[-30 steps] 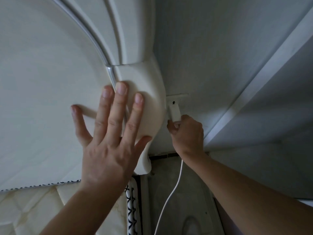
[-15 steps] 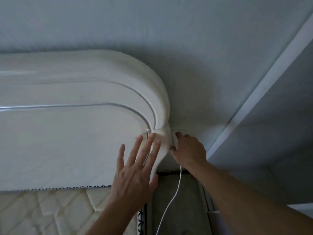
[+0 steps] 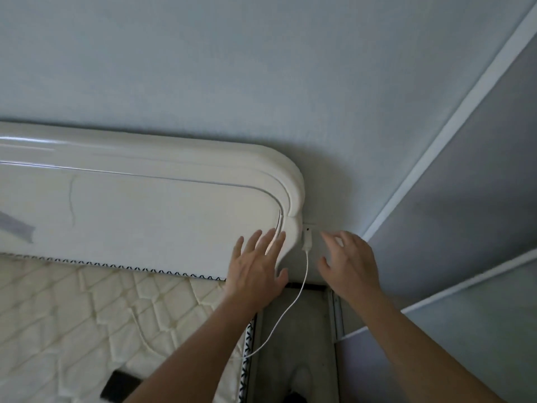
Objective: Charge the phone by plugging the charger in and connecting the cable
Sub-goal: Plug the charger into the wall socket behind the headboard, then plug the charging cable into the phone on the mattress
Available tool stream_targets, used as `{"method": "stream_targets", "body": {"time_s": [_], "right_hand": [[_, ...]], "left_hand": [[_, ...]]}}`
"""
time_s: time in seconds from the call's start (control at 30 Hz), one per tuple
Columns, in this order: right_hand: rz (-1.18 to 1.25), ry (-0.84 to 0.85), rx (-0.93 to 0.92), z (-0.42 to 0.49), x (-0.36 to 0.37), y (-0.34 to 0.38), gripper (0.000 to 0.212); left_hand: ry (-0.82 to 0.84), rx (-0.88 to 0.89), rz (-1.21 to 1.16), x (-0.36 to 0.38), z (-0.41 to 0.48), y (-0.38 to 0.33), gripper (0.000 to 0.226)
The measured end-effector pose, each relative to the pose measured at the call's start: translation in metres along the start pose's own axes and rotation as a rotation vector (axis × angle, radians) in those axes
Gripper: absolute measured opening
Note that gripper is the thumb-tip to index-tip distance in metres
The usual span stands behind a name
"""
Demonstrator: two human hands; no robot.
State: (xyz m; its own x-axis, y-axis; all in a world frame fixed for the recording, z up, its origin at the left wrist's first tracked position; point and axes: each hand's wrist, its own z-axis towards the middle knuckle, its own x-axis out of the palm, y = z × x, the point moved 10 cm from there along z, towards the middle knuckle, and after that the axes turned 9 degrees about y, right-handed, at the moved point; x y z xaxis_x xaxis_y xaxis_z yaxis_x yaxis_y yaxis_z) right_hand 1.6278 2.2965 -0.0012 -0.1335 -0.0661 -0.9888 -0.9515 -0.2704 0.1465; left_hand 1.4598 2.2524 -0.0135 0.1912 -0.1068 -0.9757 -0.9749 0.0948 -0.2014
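A white charger [image 3: 307, 239] sits in a wall socket just right of the headboard's corner. Its white cable [image 3: 293, 301] hangs down and curves left onto the mattress. My right hand [image 3: 347, 264] is open beside the charger, a little to its right, touching nothing. My left hand [image 3: 257, 267] is open with fingers spread, its fingers over the headboard's [image 3: 145, 216] lower right corner. A dark object [image 3: 119, 385], maybe the phone, lies on the mattress at the bottom, partly hidden by my left forearm.
The quilted cream mattress [image 3: 72, 315] fills the lower left. A narrow floor gap [image 3: 305, 338] runs between the bed and a grey panel with white trim [image 3: 436, 141] on the right. The pale blue wall [image 3: 232, 68] fills the upper half.
My right hand has let go of the charger and pulled back to its right, leaving it in the socket. The view has drawn back and my left hand has slid lower on the headboard.
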Motion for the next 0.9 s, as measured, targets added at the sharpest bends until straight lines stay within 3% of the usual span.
{"method": "stream_targets", "body": {"time_s": [0.23, 0.43, 0.9], "right_hand": [[0.007, -0.065, -0.098, -0.025, -0.024, 0.048, 0.054], [-0.005, -0.036, -0.218, -0.022, -0.017, 0.118, 0.053], [0.035, 0.162, -0.884, -0.031, 0.036, 0.346, 0.054]], "left_hand": [[-0.047, -0.080, -0.040, -0.006, -0.028, 0.012, 0.073], [-0.092, -0.228, -0.058, -0.010, -0.065, 0.065, 0.071], [-0.227, -0.945, -0.154, -0.013, -0.247, 0.203, 0.069]]}}
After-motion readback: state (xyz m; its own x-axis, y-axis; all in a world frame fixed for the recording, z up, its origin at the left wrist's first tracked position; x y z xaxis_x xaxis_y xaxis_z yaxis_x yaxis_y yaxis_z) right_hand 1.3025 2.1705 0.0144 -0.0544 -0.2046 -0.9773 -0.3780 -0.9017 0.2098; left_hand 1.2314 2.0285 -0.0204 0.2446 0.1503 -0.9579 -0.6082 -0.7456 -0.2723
